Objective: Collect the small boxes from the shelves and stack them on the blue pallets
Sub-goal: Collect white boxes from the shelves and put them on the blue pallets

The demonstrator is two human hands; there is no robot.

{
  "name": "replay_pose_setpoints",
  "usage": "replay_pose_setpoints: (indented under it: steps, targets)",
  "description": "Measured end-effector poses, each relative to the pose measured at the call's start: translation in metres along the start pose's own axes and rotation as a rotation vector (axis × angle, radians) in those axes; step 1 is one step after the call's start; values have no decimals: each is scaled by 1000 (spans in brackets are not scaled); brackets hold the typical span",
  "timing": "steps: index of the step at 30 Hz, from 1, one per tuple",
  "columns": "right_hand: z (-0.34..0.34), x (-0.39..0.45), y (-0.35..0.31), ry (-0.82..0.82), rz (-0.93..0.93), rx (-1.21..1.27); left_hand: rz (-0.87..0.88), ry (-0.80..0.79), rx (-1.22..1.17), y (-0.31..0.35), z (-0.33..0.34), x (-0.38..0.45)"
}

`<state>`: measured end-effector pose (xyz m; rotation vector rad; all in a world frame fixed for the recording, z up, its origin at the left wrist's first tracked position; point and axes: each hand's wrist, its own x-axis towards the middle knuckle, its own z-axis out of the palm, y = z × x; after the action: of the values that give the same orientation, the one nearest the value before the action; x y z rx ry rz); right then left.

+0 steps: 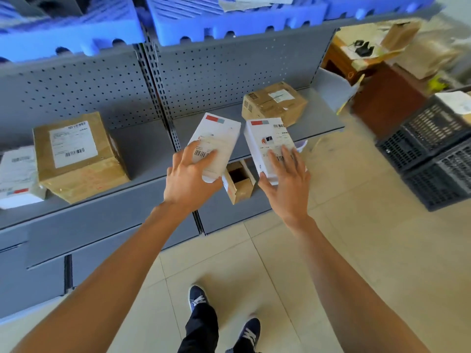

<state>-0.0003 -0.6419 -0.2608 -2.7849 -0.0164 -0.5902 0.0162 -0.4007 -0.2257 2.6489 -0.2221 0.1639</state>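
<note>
Right now each hand has hold of one small white box in front of the grey shelf [142,149]. The left hand [188,177] grips the left white box [216,138] from its near end, fingers spread over the barcode label on top and the thumb curled round the lower edge. The right hand [288,184] holds the right white box [267,143] the same way — fingers splayed across the printed face, thumb tucked against the near left corner. Both boxes are tilted, far ends raised toward the pegboard back panel [224,72], and they sit just beside each other without touching.

Between and below the two hands an open little cardboard carton [239,184] rests on a lower shelf, its flaps up. Behind the right white box a taped brown box [275,103] sits on the shelf near the back panel. Well off to the left a larger brown parcel [76,156] with a white shipping label stands on the same shelf, and another white package [17,177] lies just beside it at the frame's edge.

Blue pallets [229,21] fill the level above. Dark plastic crates [433,149] are stacked on the tiled floor [356,200] at the right — the person's dark shoes [197,298] show at the bottom.
</note>
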Motion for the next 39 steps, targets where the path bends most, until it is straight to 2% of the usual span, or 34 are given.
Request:
replay_pose_setpoints:
  steps: [8, 17, 24, 39]
  targets:
    - [-108, -30, 45, 130, 56, 26, 97, 56, -13, 95, -35, -42]
    - [-198, -35, 68, 192, 32, 8, 190, 127, 31, 166, -79, -65]
    - [-237, -26, 69, 220, -30, 14, 213, 211, 61, 194, -114, -69]
    - [-276, 67, 13, 236, -157, 125, 77, 385, 62, 206, -190, -17]
